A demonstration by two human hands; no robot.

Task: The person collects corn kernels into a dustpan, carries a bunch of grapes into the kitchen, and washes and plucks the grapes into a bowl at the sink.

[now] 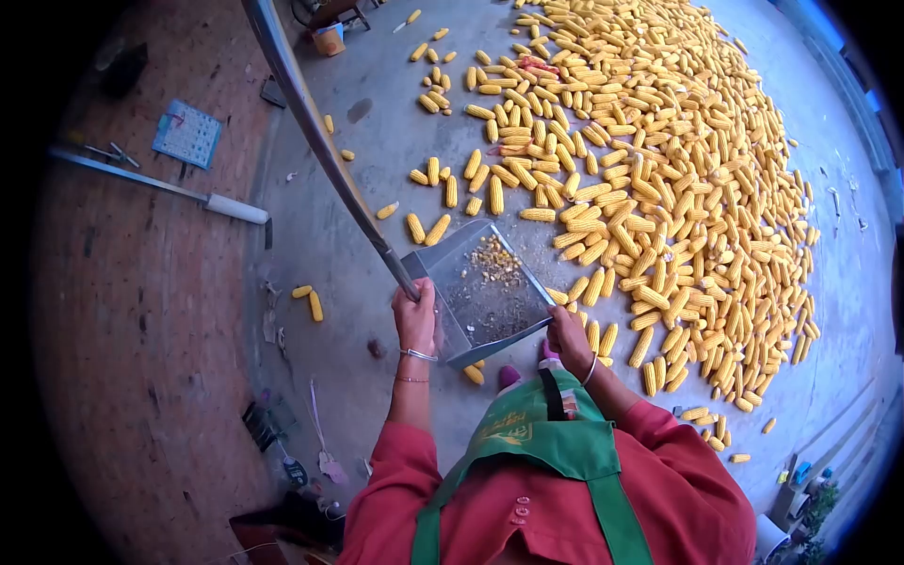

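A long-handled metal dustpan (458,294) is held in front of my body, above the concrete floor. Kernels and chaff (492,264) lie in its pan, with finer dust nearer me. My left hand (414,315) is wrapped round the base of the handle, where it meets the pan. The long handle (325,141) slants up and away to the upper left. On the other side, my right hand (567,337) grips the pan's right front corner, its fingers partly hidden. Several corn cobs (428,226) lie just beyond the pan.
A large heap of yellow corn cobs (659,188) spreads over the floor at the right. A brick-coloured wall (151,311) runs along the left, with a white-ended pole (235,209) beside it. Loose cobs (309,299) and scraps lie near the wall. An orange bucket (329,40) stands at the back.
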